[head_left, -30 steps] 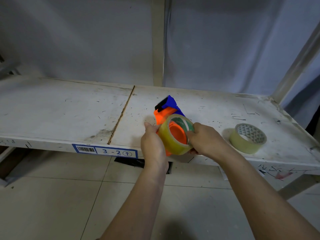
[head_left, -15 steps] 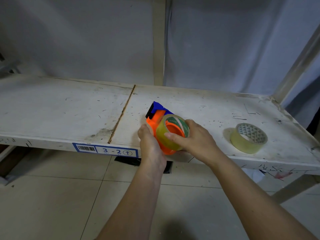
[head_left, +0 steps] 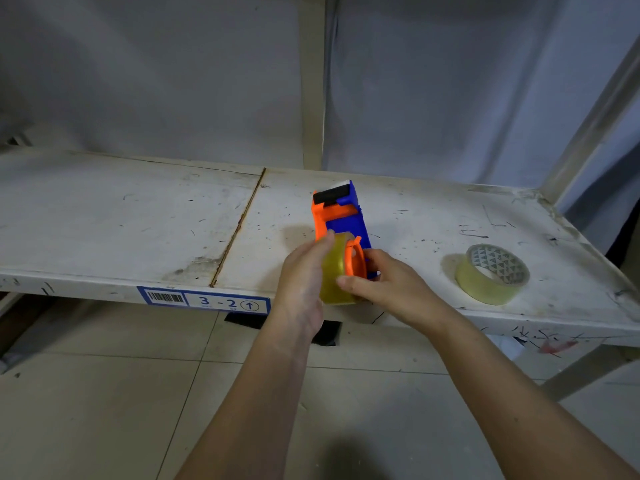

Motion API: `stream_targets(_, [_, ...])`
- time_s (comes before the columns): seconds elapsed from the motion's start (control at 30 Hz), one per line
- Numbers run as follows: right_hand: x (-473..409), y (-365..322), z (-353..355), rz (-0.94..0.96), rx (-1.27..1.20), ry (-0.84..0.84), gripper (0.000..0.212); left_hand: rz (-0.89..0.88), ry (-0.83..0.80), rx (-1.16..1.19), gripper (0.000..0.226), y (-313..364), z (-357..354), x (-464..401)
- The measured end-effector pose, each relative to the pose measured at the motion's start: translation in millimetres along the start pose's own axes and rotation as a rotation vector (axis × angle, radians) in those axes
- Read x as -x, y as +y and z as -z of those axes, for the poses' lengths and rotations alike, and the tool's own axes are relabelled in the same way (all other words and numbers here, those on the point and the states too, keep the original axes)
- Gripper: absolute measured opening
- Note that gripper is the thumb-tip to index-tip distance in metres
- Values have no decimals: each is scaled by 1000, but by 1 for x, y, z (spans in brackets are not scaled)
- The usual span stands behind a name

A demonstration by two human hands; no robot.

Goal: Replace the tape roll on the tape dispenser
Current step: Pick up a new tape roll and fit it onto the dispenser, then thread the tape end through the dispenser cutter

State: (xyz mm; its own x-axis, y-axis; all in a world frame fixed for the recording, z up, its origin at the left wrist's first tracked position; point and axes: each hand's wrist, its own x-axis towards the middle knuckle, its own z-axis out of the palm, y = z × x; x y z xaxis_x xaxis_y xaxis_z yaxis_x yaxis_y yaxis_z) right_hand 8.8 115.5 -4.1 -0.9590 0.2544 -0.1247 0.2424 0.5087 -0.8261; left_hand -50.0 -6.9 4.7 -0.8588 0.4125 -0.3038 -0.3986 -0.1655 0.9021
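Observation:
An orange and blue tape dispenser points away from me above the front of the white shelf, its black roller end farthest. A clear yellowish tape roll sits on the dispenser's orange hub. My left hand cups the roll's left face. My right hand grips the dispenser and the roll's lower edge from the right. A second, thinner tape roll lies flat on the shelf to the right.
The shelf's front edge carries a blue label reading 3-2. A rusty seam splits the shelf surface. A slanted metal post rises at the right. Tiled floor lies below.
The dispenser has turned from sideways to pointing away, its roller end now up and far. My left hand moved onto the roll's left face, and the roll sits on the hub.

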Motion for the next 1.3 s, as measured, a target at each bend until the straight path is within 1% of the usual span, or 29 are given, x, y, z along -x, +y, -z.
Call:
stream_targets(0.07, [2,-2,3,18,66,5,62,-41,13,-34,33,0,2,0])
stream_targets(0.13, [5,-7,7,50,185,60,69,-44,7,13,32,2,3,3])
stream_targets(0.2, [7,-9,9,86,266,234,79,-55,-10,48,33,4,6,4])
stream_targets(0.23, [6,-8,10,88,255,328,81,-69,-18,52,34,5,8,3])
stream_targets(0.27, [4,-5,11,72,200,383,83,-85,-33,54,34,6,9,3])
stream_targets(0.3, [2,-3,11,44,112,384,85,-100,-54,53,34,7,10,3])
stream_targets(0.37, [0,0,10,-19,-112,276,93,-121,-94,50,33,8,10,5])
stream_targets(0.43, [0,0,8,-34,-260,184,94,-132,-118,45,33,8,9,6])
stream_targets(0.47, [1,-1,7,-15,-294,164,87,-132,-123,44,33,8,8,7])
stream_targets(0.53, [2,-5,7,18,-350,163,65,-135,-132,30,32,8,7,7])
stream_targets(0.57, [2,-6,7,24,-372,164,57,-140,-135,21,31,8,7,7])
stream_targets(0.6, [2,-6,7,23,-366,170,57,-144,-138,12,30,8,6,8])
stream_targets(0.67, [2,-7,6,24,-231,251,66,-167,-135,-37,26,7,7,7])
stream_targets(0.73, [3,-8,7,114,-41,417,58,-213,-136,-143,25,6,5,8])
stream_targets(0.8, [6,-12,10,265,123,536,47,-259,-140,-257,30,4,3,10])
stream_targets(0.87, [8,-16,14,351,249,565,36,-290,-129,-346,33,4,0,11])
stream_targets(0.93, [9,-18,17,392,368,563,27,-306,-127,-427,35,4,-1,13])
stream_targets(0.97, [10,-18,18,419,441,570,24,-316,-133,-465,33,3,0,13])
stream_targets(1.03, [9,-16,20,481,580,589,22,-344,-146,-536,22,4,-1,16])
stream_targets(1.1, [9,-14,20,520,682,607,19,-366,-155,-604,25,4,-2,17])
stream_targets(1.2, [9,-12,20,572,770,671,13,-359,-163,-666,28,3,-4,18])
stream_targets(1.3, [8,-11,19,539,749,747,11,-359,-163,-686,42,3,-5,19])
